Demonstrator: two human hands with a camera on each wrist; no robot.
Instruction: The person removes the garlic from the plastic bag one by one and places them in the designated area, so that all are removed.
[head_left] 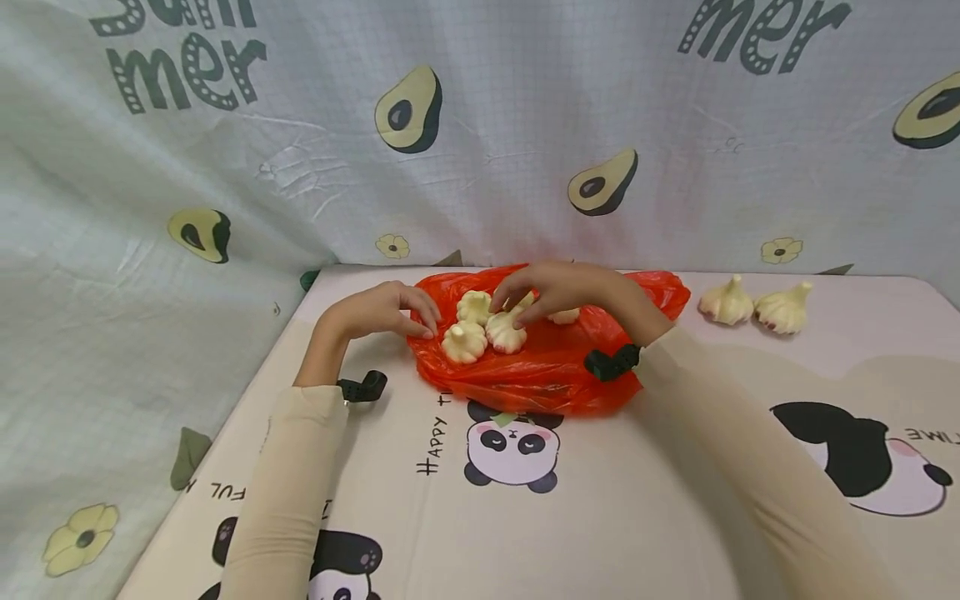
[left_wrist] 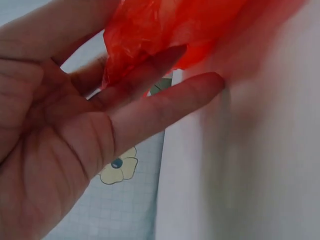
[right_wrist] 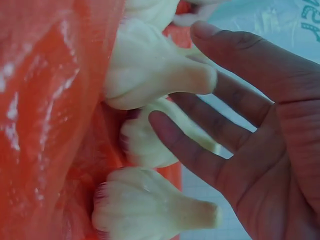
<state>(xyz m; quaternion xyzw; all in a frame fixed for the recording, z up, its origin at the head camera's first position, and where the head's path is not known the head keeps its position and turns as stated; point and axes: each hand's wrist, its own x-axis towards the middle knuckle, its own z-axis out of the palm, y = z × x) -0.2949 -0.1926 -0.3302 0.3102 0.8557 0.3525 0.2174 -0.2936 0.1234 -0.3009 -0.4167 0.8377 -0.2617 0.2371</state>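
A red plastic bag (head_left: 517, 387) lies spread on the table with several garlic bulbs (head_left: 464, 342) on it. My left hand (head_left: 382, 310) is at the bag's left edge, its fingers fairly straight and touching or just beside the plastic. Over the bulbs, my right hand (head_left: 558, 287) reaches in from the right with fingers spread. Seen from the right wrist, its fingers and thumb surround the stem of one garlic bulb (right_wrist: 145, 65) without a clear grip. Another bulb (right_wrist: 140, 205) sits lower in that view. Part of the bag is hidden under the right hand and forearm.
Two more garlic bulbs (head_left: 726, 302) stand side by side on the table, right of the bag. The tablecloth (head_left: 600, 517) carries panda prints. Behind it hangs a pale curtain (head_left: 495, 167) with avocado prints, reaching the table's far edge.
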